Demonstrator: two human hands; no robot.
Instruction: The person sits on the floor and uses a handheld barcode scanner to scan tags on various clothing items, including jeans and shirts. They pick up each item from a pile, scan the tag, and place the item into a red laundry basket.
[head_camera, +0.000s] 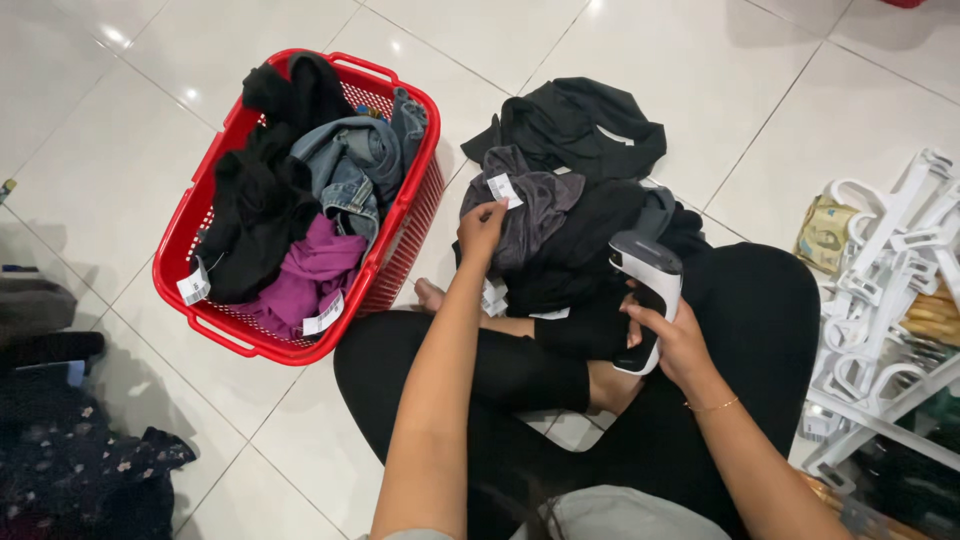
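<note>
White tag pinched, scanner upright

Bright, even overhead light fills the scene. The glossy white floor tiles show small glare spots near the top left, and the red basket casts a soft shadow. The dark clothes lose detail in blackness. Focus is sharp, with slight stretching toward the edges.

White tags on clothes, basket.

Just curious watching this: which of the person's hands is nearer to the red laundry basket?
Left. The left hand pinches a white tag just right of the red laundry basket; the right hand holds a handheld scanner farther right, over the lap.
</note>
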